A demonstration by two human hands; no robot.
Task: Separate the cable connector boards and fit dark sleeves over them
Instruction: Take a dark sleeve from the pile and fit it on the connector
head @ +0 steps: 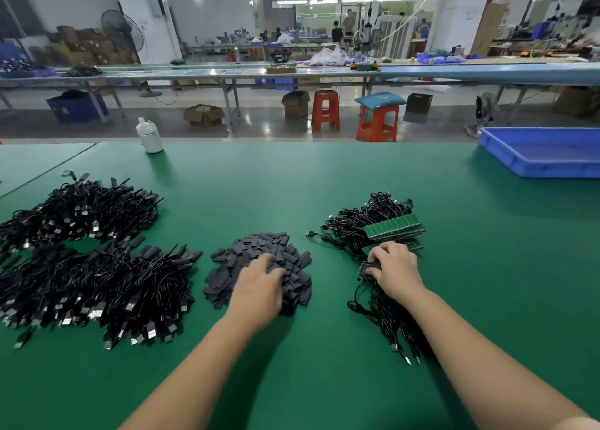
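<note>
The left hand (pixel 259 283) lies on the sleeve pile (pixel 259 269) at mid-table, fingers spread and reaching into the sleeves; I cannot tell if it pinches one. The right hand (pixel 394 269) curls its fingers round a board (pixel 365 269) at the near-left edge of the cable bundle (pixel 367 231), just right of the sleeves. A row of joined green boards (pixel 394 228) lies on the bundle beyond that hand. Two heaps of finished cables (pixel 97 267) fill the left side. A white bottle (pixel 150 136) stands near the far edge; a blue tray (pixel 545 153) sits at the far right. Bare green mat (pixel 292 183) stretches between the piles and the far edge.
</note>
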